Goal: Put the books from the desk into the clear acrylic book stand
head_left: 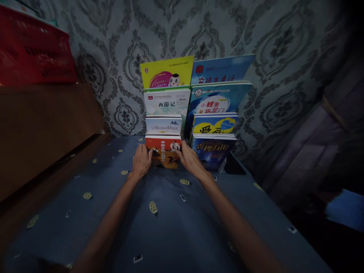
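Observation:
An orange-red book [162,154] stands upright at the front of the left row. My left hand [141,161] is closed around its left edge, thumb on the cover. At its right edge my right hand [191,157] grips in the same way. Behind it rise a pale book [163,125], a white book [166,102] and a yellow book [167,72], each taller than the one before. Beside them, in the right row, stand a dark blue book [213,153], a blue-and-yellow book [215,125], a teal book [218,99] and a blue book [224,69].
The books stand on a dark blue cloth [119,212] with a pineapple print, against a patterned wall [113,64]. A flat black object [235,166] lies right of them. To the left is a brown box [48,125] with a red bag [36,49] on top. A curtain [309,151] hangs at right.

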Motion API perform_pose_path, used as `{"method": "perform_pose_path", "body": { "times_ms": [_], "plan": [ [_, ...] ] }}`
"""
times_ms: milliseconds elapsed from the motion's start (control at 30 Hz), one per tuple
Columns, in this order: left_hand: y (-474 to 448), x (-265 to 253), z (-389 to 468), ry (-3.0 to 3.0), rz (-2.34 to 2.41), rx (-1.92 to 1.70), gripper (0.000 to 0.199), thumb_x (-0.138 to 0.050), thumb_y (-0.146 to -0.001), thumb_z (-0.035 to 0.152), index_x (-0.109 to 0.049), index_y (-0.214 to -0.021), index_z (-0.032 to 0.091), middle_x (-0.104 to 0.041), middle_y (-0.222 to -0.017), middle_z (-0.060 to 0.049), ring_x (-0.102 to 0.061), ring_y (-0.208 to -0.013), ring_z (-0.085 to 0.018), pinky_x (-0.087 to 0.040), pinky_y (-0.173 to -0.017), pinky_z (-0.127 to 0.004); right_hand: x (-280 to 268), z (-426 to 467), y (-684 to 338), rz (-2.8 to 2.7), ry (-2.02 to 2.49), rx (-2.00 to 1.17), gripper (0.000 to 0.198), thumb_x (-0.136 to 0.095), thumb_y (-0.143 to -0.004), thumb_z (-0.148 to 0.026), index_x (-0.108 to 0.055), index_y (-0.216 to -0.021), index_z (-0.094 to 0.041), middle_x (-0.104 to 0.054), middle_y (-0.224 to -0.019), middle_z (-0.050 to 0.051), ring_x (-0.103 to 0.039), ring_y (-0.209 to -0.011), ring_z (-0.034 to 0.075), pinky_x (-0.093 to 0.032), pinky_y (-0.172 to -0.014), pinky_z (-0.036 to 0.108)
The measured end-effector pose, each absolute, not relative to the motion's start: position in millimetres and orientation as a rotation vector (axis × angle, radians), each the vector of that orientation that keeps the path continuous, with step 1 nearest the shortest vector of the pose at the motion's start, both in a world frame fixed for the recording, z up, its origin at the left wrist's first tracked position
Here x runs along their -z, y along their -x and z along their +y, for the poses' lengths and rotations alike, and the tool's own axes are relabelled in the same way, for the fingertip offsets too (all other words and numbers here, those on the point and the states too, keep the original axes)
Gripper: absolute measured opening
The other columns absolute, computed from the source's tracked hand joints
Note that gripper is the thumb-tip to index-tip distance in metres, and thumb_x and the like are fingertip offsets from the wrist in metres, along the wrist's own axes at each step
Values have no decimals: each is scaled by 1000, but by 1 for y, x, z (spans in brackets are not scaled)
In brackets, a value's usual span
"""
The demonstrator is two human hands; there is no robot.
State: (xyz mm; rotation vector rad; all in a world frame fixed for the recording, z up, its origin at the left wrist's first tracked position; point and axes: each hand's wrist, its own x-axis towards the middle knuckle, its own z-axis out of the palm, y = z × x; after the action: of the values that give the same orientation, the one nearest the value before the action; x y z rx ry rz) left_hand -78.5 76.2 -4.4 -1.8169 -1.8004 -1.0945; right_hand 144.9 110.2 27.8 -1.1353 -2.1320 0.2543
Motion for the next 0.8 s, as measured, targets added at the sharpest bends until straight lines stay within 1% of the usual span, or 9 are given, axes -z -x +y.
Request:
{"method": "perform_pose_path", "body": {
  "times_ms": [200, 300, 367, 433, 500, 633, 800],
  "plan": [
    [76, 2, 80, 1819, -1748, 1292, 23, -40, -102, 38, -52, -109, 20, -58, -103, -11, -58, -103, -27, -49, -90, -41, -29, 108, -144, -2104, 1147, -209, 6, -45, -95, -26, -47, -99, -22, -66, -99, 11, -63, -89, 27, -47, -76, 35],
    [75, -3, 80, 1837, -1764, 1348, 21, -41, -101, 36, -54, -104, 20, -57, -100, -10, -58, -101, -27, -49, -89, -41, -32, 103, -141, -2061, 1199, -154, 8, -47, -95, -27, -50, -100, -21, -67, -102, 13, -64, -91, 28, -48, -75, 35],
    [75, -4, 80, 1852, -1767, 1368, 20, -42, -101, 36, -54, -103, 20, -57, -99, -10, -59, -100, -27, -49, -88, -41, -34, 99, -137, -2013, 1282, -153, 14, -48, -94, -25, -51, -106, -18, -68, -103, 15, -66, -91, 29, -47, -73, 35],
    [76, -5, 80, 1861, -1756, 1380, 20, -42, -101, 36, -55, -103, 20, -58, -99, -10, -59, -100, -27, -49, -88, -41, -37, 95, -132, -2002, 1386, -177, 21, -48, -96, -24, -51, -114, -14, -71, -100, 16, -69, -88, 29, -46, -70, 34],
    [76, -5, 81, 1863, -1744, 1384, 19, -42, -101, 35, -55, -104, 20, -58, -99, -10, -58, -98, -26, -49, -87, -41, -38, 92, -129, -2039, 1473, -188, 24, -45, -98, -24, -53, -117, -13, -74, -96, 16, -71, -85, 29, -45, -67, 32],
    [76, -4, 83, 1855, -1738, 1402, 18, -42, -101, 33, -56, -102, 21, -58, -98, -8, -58, -96, -25, -49, -86, -39, -39, 89, -125, -2073, 1517, -157, 27, -42, -100, -23, -58, -119, -13, -76, -93, 15, -73, -85, 28, -45, -67, 31],
    [78, -6, 83, 1886, -1703, 1466, 19, -43, -101, 32, -57, -94, 22, -58, -93, -7, -58, -92, -23, -50, -83, -36, -39, 86, -119, -2029, 1579, -159, 29, -42, -100, -20, -58, -122, -13, -77, -93, 17, -74, -85, 31, -46, -67, 33]
  ]
}}
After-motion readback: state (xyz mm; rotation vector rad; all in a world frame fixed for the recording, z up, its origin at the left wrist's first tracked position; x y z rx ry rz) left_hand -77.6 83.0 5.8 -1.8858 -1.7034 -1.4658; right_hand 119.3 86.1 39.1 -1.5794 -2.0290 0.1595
